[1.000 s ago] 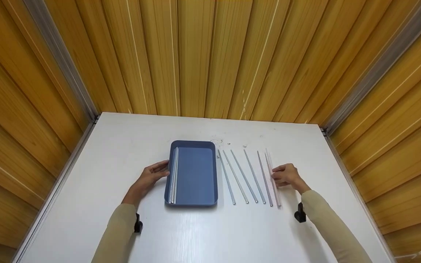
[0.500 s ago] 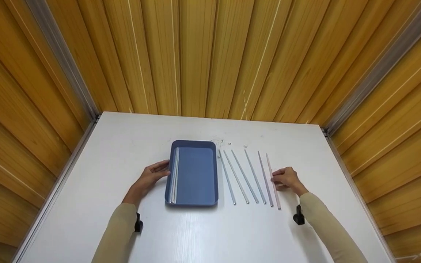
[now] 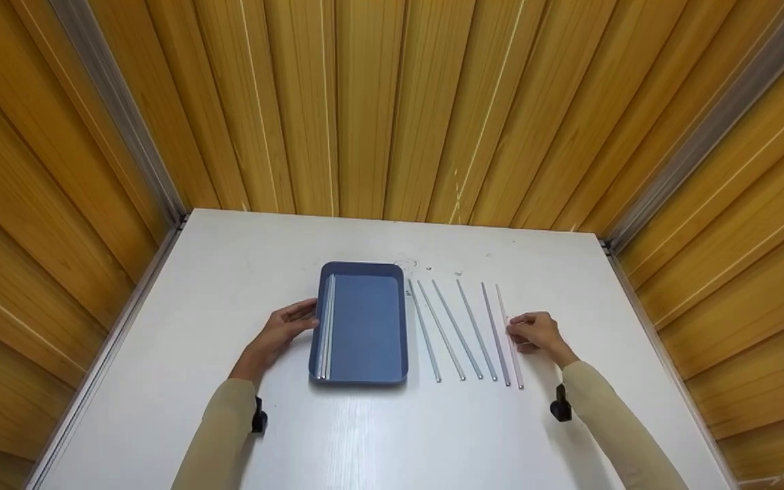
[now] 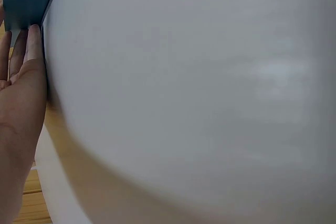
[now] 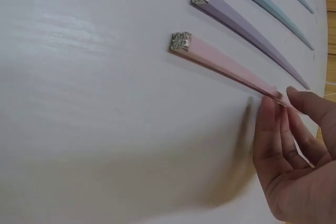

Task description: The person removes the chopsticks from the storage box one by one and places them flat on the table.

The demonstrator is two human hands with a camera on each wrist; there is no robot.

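A blue rectangular tray (image 3: 368, 327) stands mid-table, with slim pale chopsticks (image 3: 326, 327) along the inside of its left wall. My left hand (image 3: 286, 331) touches that wall from outside with straight fingers, seen against the tray's side in the left wrist view. My right hand (image 3: 535, 331) pinches a pink chopstick (image 5: 220, 62) along its thinner half between thumb and fingers. Its square silver patterned end lies low at the table surface. Beside it lies a purple chopstick (image 5: 247, 32), apart from the hand. The far tip of the pink one is partly hidden by my fingers.
Between tray and right hand, several more chopsticks fan out on the white table (image 3: 358, 435), among them a light blue one (image 3: 477, 330). Small dark marks (image 3: 407, 263) dot the surface behind the tray. Wooden panels (image 3: 365, 109) wall the back and sides.
A second ago the pink chopstick looked blurred and doubled; now it shows as a single stick. My right hand has shifted slightly toward me. The left hand stays at the tray.
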